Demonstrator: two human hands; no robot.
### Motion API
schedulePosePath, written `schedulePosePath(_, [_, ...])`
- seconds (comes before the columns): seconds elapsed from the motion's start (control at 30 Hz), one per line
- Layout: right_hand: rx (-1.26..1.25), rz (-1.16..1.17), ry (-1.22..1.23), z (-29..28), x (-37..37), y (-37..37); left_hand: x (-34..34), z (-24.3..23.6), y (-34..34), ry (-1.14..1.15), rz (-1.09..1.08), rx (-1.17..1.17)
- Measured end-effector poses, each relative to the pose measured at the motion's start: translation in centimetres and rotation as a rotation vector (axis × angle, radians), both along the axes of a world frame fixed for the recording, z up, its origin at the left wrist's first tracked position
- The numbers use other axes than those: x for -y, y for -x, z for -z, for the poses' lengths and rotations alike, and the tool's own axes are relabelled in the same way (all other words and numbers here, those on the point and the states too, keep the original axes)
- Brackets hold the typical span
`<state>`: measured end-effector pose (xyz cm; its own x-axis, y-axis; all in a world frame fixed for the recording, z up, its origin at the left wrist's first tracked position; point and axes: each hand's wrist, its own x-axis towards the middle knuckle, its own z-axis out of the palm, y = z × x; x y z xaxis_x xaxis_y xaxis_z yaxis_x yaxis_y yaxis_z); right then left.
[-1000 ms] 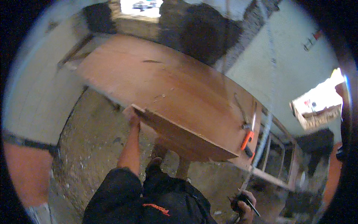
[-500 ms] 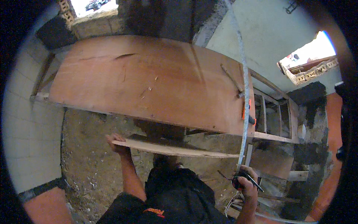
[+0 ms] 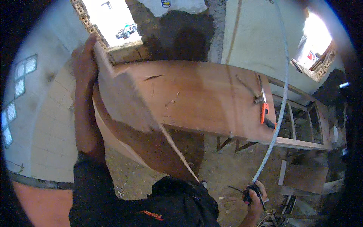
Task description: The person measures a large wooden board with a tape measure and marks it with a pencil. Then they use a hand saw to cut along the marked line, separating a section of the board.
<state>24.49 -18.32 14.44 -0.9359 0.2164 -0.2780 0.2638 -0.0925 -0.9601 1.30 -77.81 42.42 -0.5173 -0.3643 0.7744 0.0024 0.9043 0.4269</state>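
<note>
My left hand (image 3: 87,60) is raised at the upper left, closed on the edge of a plywood sheet (image 3: 121,98). The sheet stands tilted in front of me, slanting down toward my feet. At the lower right my right hand (image 3: 258,195) grips a tape measure (image 3: 247,196). Its long pale blade (image 3: 284,87) is drawn out and arcs up past the bench to the top of the view. A thin dark stick-like thing also juts from the right hand; its kind is unclear.
A large plywood panel (image 3: 204,94) covers a timber frame (image 3: 291,117) along the wall. On it lie a hammer (image 3: 249,89), a handsaw with an orange and black handle (image 3: 264,113) and wood chips. Scrap boards (image 3: 302,176) lie on the dirt floor at right. Two rough window openings break the walls.
My left hand has lifted the plywood sheet from low and nearly level to high and steeply tilted. The right hand, with the tape measure, has shifted slightly down in view.
</note>
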Motion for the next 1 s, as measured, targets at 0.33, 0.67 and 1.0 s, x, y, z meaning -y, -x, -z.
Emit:
schedulePosePath(0.33, [0.044, 0.231, 0.071, 0.3, 2.1, -1.1, -19.2, -6.8, 17.5, 0.865, 0.009, 0.245])
schedulePosePath(0.67, [-0.144, 0.398, 0.030, 1.4, 6.5, 2.6, -28.3, 6.7, 31.7, 0.785, 0.604, 0.438])
schedulePosePath(1.0, [0.241, 0.504, -0.009, 0.4, 11.4, 2.9, -32.6, 25.9, 46.4, 0.681, 0.796, 0.808])
